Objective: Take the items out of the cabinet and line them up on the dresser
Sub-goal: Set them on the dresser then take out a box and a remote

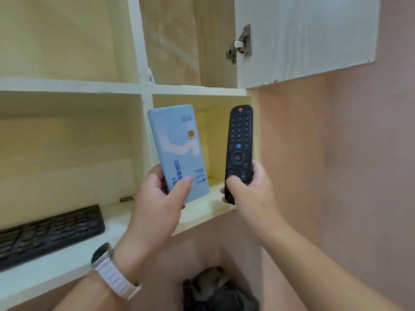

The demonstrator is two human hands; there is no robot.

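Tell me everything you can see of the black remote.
The remote control is a long, slim, plastic-looking black handset. Its button face points at the camera: a round red button at the top, rows of small dark keys, one blue square key, then a ring pad. It stands nearly upright in front of the lower right compartment of the cabinet, gripped at its lower end by the right hand, thumb across the front, apart from the pale blue box in the left hand.

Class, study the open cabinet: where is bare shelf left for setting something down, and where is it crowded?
Free: lower left shelf between the keyboard and the divider; lower right compartment floor behind the blue box and remote. Crowded: the keyboard's stretch; that compartment's mouth, blocked by the left hand and right hand.
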